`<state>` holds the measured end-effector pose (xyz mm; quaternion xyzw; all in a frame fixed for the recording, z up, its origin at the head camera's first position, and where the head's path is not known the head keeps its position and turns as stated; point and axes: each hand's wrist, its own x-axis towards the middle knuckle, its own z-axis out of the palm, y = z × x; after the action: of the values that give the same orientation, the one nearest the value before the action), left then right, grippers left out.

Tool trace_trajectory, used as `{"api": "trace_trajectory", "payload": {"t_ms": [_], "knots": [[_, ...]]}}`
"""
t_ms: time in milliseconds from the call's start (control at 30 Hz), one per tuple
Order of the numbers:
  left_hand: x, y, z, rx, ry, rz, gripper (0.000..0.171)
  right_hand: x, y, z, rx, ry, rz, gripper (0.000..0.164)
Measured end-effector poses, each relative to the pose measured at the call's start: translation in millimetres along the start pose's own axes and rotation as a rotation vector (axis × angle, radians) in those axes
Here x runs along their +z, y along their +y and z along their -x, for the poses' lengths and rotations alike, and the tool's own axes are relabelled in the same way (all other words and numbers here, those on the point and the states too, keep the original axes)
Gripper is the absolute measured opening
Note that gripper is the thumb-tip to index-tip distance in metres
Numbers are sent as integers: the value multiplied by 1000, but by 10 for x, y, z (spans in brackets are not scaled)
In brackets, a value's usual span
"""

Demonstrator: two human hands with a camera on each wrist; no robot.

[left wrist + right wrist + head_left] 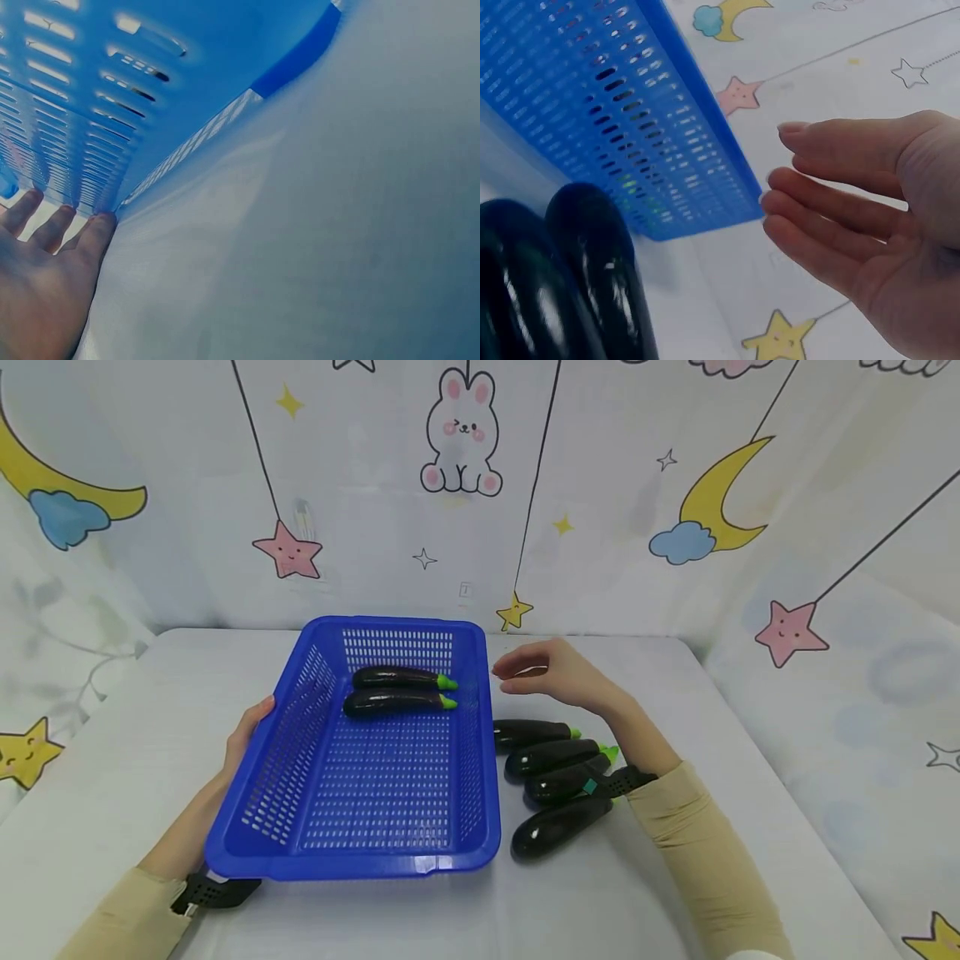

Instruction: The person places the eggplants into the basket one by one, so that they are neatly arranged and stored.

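Two dark eggplants (398, 703) with green stems lie side by side in the far part of the blue plastic basket (352, 865). At the basket's left side is my left hand (243, 735); in the left wrist view its fingers (96, 234) reach out nearly straight and touch the slotted outer wall. I cannot see its thumb clearly. Just beyond the basket's right rim hovers my right hand (551, 672), thumb and fingers bent slightly and apart, with nothing between them. Several more eggplants (558, 828) lie in a row below the right hand and forearm, beside the basket.
The table (600, 902) has a white cover. Behind it hangs a white curtain (360, 485) printed with moons, stars and a rabbit. Dark bands (622, 781) are worn on both wrists. The right forearm crosses above the stem ends of the loose eggplants.
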<state>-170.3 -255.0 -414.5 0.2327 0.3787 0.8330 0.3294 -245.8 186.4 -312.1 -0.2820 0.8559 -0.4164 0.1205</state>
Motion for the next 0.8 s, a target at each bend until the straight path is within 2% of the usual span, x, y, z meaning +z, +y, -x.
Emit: {"api": "trace_trajectory", "payload": {"t_ms": [200,400,500,800], "knots": [[-4,-9,3,4,-20,10,59,-48,170,156,35,-4,-18,35],[11,-2,11,-25,44,-107,55,-68,406,277,59,-13,-39,38],[8,-1,11,-27,63,-127,54,-65,509,316,73,-26,-34,42],[0,-8,14,-19,49,-47,58,-76,634,326,75,-54,-13,45]]}}
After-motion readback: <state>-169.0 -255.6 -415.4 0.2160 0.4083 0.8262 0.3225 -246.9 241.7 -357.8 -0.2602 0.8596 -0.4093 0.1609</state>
